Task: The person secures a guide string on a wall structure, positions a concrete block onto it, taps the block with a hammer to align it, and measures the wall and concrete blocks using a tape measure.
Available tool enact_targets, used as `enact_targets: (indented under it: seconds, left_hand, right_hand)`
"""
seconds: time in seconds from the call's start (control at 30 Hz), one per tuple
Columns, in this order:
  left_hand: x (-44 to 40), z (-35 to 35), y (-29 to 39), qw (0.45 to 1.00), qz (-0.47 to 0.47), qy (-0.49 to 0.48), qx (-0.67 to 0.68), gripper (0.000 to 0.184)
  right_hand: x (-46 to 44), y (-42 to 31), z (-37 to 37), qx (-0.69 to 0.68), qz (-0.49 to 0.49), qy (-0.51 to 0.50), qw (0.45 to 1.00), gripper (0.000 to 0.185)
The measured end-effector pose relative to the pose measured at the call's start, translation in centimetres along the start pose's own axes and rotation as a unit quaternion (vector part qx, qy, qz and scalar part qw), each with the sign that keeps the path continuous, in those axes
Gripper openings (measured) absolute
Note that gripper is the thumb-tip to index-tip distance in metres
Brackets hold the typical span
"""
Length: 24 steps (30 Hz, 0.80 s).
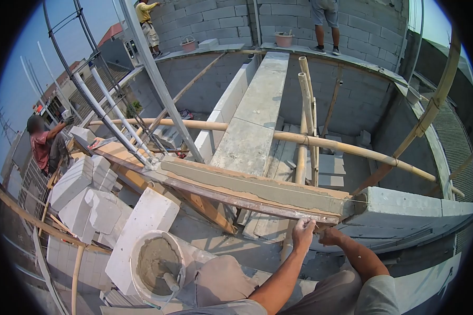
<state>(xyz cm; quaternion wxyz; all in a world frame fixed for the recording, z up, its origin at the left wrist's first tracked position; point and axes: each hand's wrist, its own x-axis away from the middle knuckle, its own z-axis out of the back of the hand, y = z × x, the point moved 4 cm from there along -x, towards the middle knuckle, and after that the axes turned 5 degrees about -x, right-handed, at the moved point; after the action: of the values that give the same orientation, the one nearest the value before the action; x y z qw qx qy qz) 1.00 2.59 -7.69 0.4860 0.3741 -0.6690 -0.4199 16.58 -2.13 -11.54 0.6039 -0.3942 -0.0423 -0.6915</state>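
Both hands are at the right end of a long wooden board (pixel 236 203), which runs along the near side of a mortar-topped beam (pixel 247 185). My left hand (pixel 303 233) has its fingers closed at the board's lower edge; what they grip is too small to make out. Just right of it, my right hand (pixel 330 236) is closed below the board's end, its fingertips partly hidden. A thin string stretches over the mortar to the block wall (pixel 404 203). Left of my knees stands a white bucket (pixel 137 262) of grey mortar, with a trowel handle (pixel 171 282) sticking out.
White blocks (pixel 73 184) are piled at the left, near a seated person (pixel 46 144). Bamboo poles (pixel 352 150) cross ahead, under a concrete-covered plank (pixel 255 118). Two people stand by the far block wall (pixel 210 23). Metal posts (pixel 160 79) rise at the left; open drops lie beyond the beam.
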Motion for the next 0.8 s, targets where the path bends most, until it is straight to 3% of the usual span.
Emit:
enact_targets:
  seconds: [0.07,0.2,0.3,0.4,0.5,0.6,0.8]
  left_hand:
    - [0.2,-0.1,0.5,1.0,-0.022,0.011,0.002,0.019]
    - [0.4,-0.1,0.7,0.999,0.004,-0.009,0.04,0.019]
    - [0.7,-0.3,0.8,0.999,-0.003,-0.014,0.048,0.018]
    - [0.4,-0.4,0.3,0.999,-0.005,-0.025,0.045,0.018]
    - [0.5,-0.5,0.0,0.999,0.0,-0.032,0.042,0.019]
    - [1.1,-0.3,0.4,0.999,0.012,-0.029,0.039,0.022]
    - [1.8,-0.1,1.6,1.0,0.006,-0.019,0.014,0.026]
  right_hand:
    - [0.1,-0.1,0.1,0.02,-0.002,0.015,1.0,0.027]
    - [0.1,-0.7,0.4,0.037,0.007,0.008,0.999,0.027]
    - [1.0,-1.2,1.0,-0.042,-0.04,-0.002,0.998,0.027]
    - [0.9,-0.8,0.9,-0.031,-0.054,-0.004,0.998,0.026]
    - [1.5,-1.1,1.2,-0.035,-0.044,0.04,0.998,0.027]
    - [0.7,0.2,0.6,0.024,-0.03,0.004,0.999,0.028]
    - [1.2,-0.3,1.1,0.066,0.001,0.041,0.997,0.028]
